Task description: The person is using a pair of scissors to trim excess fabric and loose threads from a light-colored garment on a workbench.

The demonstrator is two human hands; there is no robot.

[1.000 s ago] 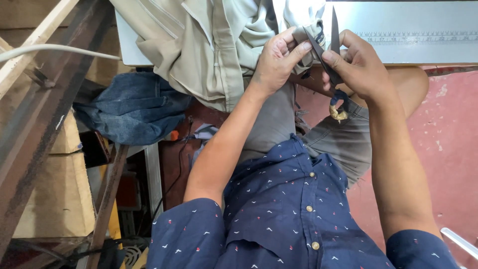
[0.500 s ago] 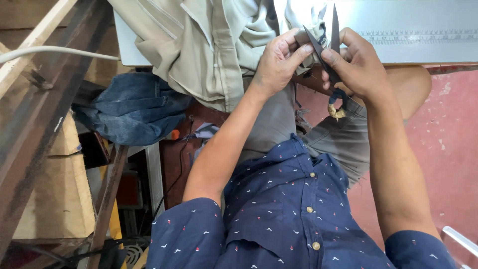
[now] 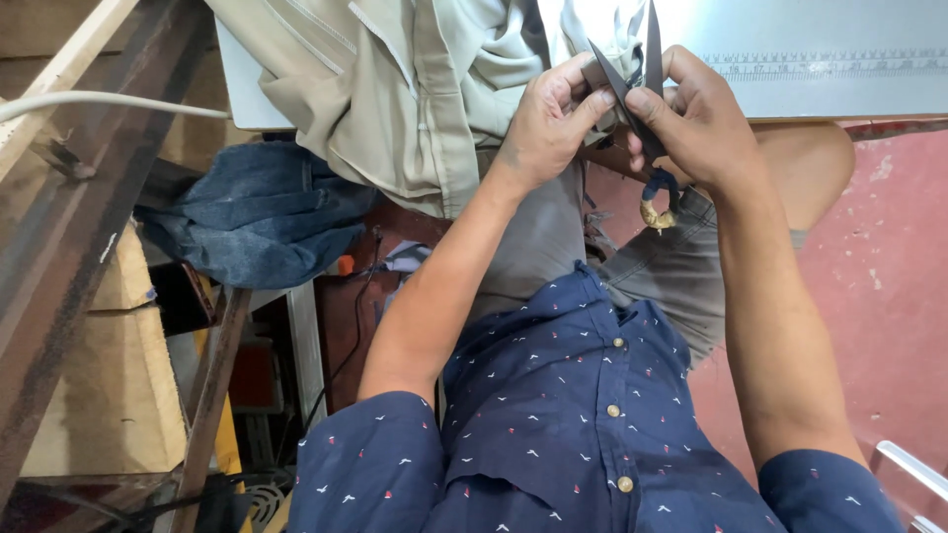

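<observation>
Cramped sewing corner seen from above: a pale tabletop [image 3: 839, 59] runs along the far edge with a printed ruler strip on it, red floor [image 3: 889, 276] on the right, wooden beams [image 3: 69, 227] on the left. Compared with a second ago not much has moved. Both hands sit in the same spot at the tabletop's near edge, and the snips [image 3: 642, 89] have only tipped a touch, so the blades now point more clearly up and apart in a V. I'd read that as trimming work carrying on at the same spot on the cloth, not a new step. The left hand [image 3: 548, 118] is closed in a pinch on a small fold of the beige garment [image 3: 395, 89], thumb and fingertips pressed together right by the blades. The right hand [image 3: 701, 114] is curled around the snips, blades open, with a little blue cord and a brass-looking charm [image 3: 657, 212] dangling below it. The snips are up at the far middle, between the two hands, tips touching or just beside the pinched cloth; can't tell which. Count: one pair of snips, one beige garment draped off the tabletop, one denim bundle [image 3: 257, 212] down left, one white cable [image 3: 109, 101], two hands.
</observation>
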